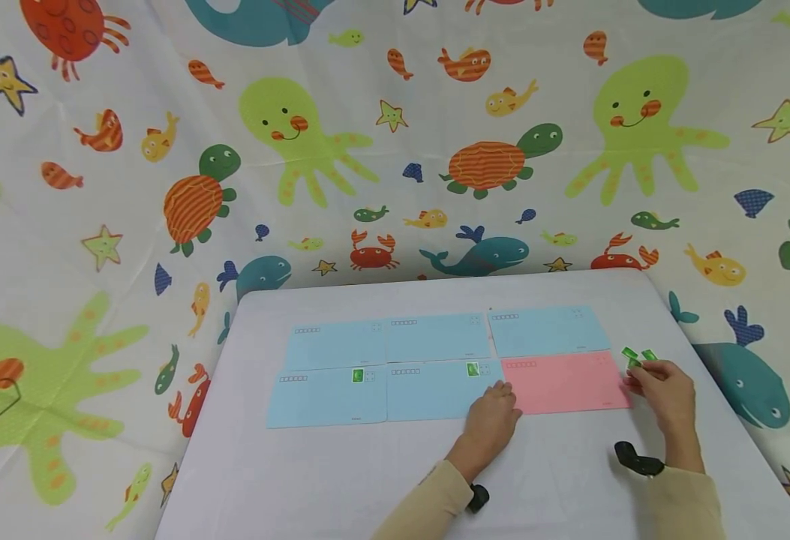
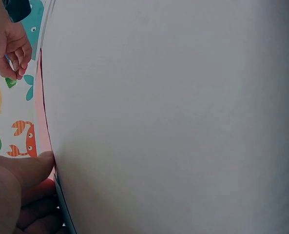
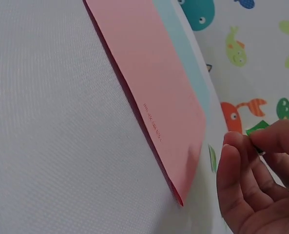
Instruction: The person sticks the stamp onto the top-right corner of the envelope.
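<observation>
My left hand [image 1: 485,427] rests at the seam between a pink envelope [image 1: 563,382] and the blue envelope [image 1: 428,394] left of it, its fingertips touching the paper. In the left wrist view the thumb [image 2: 39,168] lies along the pink envelope's near edge. Off the pink envelope's right end, my right hand [image 1: 668,390] pinches a small green stamp [image 3: 258,128] between thumb and finger. Another green stamp [image 3: 212,157] lies on the table beside that hand. Fingers partly hide the stamps.
Several blue envelopes form two rows with the pink one at front right. Two front blue envelopes bear green stamps, one on the left envelope [image 1: 357,376] and one on the middle envelope [image 1: 473,369]. A sea-animal curtain [image 1: 381,187] hangs behind the white table [image 1: 286,480].
</observation>
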### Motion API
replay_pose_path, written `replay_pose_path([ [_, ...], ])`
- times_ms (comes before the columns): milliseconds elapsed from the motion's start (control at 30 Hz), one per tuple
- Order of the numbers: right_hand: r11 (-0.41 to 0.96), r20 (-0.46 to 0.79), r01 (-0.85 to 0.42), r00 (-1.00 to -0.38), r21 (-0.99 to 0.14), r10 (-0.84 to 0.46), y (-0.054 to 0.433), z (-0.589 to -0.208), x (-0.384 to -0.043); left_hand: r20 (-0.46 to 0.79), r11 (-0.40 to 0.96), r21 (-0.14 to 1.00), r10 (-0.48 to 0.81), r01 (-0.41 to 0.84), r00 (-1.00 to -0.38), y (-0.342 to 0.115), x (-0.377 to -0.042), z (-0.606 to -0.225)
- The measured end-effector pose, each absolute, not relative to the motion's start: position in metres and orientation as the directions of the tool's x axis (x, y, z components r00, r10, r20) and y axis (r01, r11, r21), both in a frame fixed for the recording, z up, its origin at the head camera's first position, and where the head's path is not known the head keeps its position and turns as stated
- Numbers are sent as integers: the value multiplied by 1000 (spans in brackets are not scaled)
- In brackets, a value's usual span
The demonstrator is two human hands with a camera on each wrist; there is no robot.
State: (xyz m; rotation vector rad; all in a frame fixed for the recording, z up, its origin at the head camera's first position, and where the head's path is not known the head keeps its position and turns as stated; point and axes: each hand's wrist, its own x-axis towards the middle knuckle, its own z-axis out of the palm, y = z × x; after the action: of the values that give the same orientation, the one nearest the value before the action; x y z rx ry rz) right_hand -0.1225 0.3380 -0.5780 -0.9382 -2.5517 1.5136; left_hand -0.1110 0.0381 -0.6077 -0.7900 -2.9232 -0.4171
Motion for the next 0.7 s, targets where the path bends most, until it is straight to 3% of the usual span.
replay_pose_path([
  [700, 439, -167, 427, -840, -790, 517, 323, -582, -135, 126, 828, 283, 469, 485, -874, 37, -111, -607],
])
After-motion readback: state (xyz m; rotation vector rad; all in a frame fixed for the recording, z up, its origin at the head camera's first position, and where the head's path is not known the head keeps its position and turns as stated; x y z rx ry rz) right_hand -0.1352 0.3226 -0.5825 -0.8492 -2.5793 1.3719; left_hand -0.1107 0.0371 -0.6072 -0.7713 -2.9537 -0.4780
